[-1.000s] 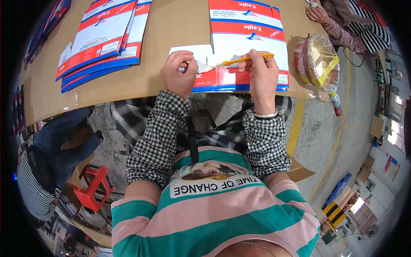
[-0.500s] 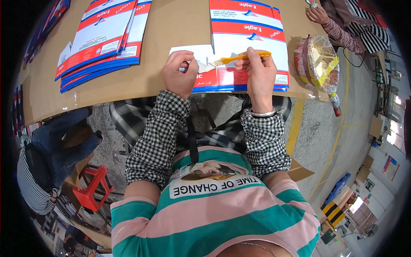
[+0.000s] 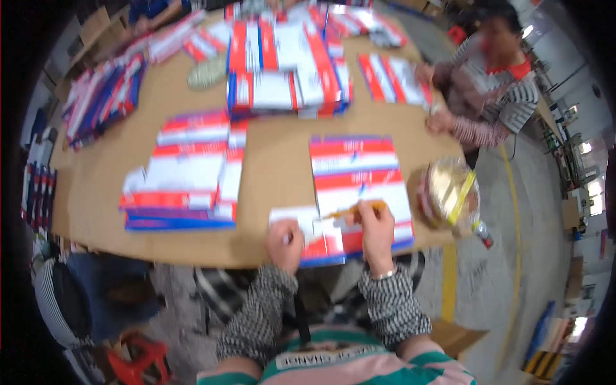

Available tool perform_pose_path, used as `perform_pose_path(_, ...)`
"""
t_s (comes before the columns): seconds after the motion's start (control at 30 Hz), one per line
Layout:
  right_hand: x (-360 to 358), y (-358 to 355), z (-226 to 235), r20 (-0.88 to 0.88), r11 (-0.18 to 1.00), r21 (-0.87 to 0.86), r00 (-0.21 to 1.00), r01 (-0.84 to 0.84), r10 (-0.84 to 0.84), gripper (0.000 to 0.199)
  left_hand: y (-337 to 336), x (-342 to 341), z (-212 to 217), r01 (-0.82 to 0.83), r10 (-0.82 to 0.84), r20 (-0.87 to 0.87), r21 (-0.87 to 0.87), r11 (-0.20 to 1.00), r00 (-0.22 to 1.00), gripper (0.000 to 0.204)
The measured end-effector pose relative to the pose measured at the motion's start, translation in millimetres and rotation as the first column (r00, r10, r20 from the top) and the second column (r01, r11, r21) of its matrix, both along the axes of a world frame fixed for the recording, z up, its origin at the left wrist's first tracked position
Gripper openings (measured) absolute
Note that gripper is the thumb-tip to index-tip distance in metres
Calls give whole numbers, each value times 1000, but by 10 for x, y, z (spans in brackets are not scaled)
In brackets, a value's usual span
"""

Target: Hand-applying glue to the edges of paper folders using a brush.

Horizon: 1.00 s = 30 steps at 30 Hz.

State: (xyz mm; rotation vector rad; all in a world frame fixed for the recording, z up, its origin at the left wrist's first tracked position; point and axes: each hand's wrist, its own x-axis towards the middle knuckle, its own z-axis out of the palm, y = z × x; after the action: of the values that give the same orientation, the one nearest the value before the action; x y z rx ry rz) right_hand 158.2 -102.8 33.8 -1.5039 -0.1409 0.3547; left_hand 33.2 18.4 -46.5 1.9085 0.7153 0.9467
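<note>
A flat printed carton blank (image 3: 360, 163) in red, white and blue lies before me at the table's near edge. My right hand (image 3: 377, 232) is closed around the yellow handle of a brush (image 3: 350, 212). The brush's tip points left, over the line between the carton's panel and its white side flap (image 3: 289, 214). My left hand (image 3: 285, 245) rests at that flap with curled fingers; blur hides whether they pinch anything. Right of the carton stands a round bowl (image 3: 431, 200) wrapped in clear plastic with a yellow band.
A stack of flat cartons (image 3: 186, 173) lies to the left on the brown table (image 3: 276, 154). Taller carton piles (image 3: 282, 64) stand farther back, beside a pale green oval object (image 3: 206, 74). Across the right corner, another person (image 3: 475, 96) handles a carton. A red stool (image 3: 138, 356) stands lower left.
My view has tilted up, so more of the table and another person show. Both hands stay at the same carton, the brush still in my right hand.
</note>
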Motion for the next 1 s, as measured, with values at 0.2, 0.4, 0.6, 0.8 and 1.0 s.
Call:
perform_pose_path(0.2, 416, 486, 977, 182, 925, 364, 982, -108, 43, 22, 5, -38, 64, 77, -73, 94, -47, 996, 993, 6)
perform_pose_path(0.4, 675, 912, 2305, 484, 767, 562, 875, -310, 0, 40, 16, 29, 79, 112, -107, 42, -124, 986, 993, 5)
perform_pose_path(0.6, 602, 453, 1508, 274, 871, 416, 950, -260, 152, 28, 29, 80, 18, 99, -91, 76, -114, 989, 993, 5)
perform_pose_path(0.8, 274, -114, 420, -101, 919, 385, 994, 80, -44, 21, 26, 92, 53, 143, -135, 62, -151, 978, 989, 3)
perform_pose_path(1.0, 216, -350, 52, -263, 885, 459, 964, 79, 50, 27, 78, 33, 74, 99, -101, -7, -115, 988, 995, 4)
